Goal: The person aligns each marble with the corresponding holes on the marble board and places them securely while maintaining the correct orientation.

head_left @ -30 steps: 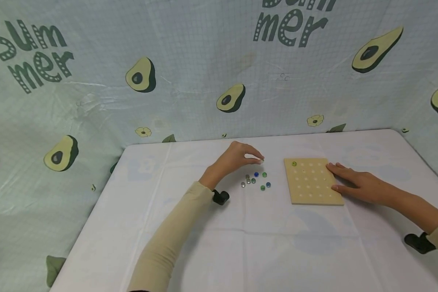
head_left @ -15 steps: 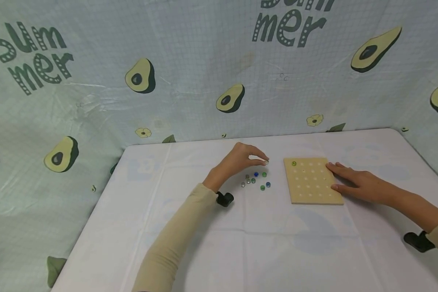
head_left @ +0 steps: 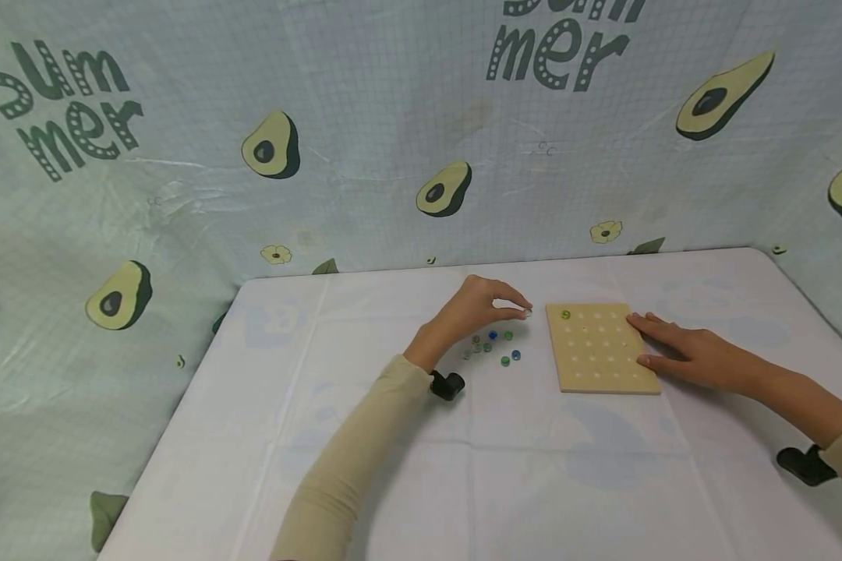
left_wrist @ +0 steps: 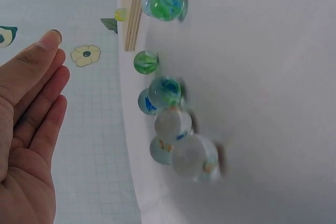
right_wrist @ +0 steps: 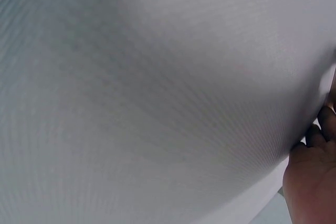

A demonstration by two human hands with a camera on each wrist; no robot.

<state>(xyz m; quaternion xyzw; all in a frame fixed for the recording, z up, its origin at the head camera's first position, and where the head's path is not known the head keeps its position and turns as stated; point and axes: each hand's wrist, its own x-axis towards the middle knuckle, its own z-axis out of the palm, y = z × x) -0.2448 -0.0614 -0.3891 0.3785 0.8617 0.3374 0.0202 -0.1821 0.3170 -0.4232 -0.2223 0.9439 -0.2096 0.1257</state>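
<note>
Avocado-printed cloth (head_left: 365, 195) backs the white-covered table (head_left: 519, 483) on my feed. At the left hand (head_left: 472, 310), I see thumb and forefinger pinched on a small pale marble (head_left: 528, 313), held just off the left edge of the tan board (head_left: 603, 382). From the left wrist camera I can't make that marble out; the fingertips there look drawn together. On the other side, I have the right hand (head_left: 698, 358) with its fingers extended, resting on the board's right edge; its own wrist view gives me mostly blurred white and part of the hand.

Rows of pale dots cover the board, and a yellow-green marble (head_left: 565, 315) sits at its far left corner. Left of the board, near the left hand, I count a loose scatter of marbles: blue ones (head_left: 516, 355), green ones (head_left: 506, 361) and clear ones (head_left: 467, 354). Farther out come the beige sleeves (head_left: 351, 475) and, at each wrist, a black camera (head_left: 447, 386).
</note>
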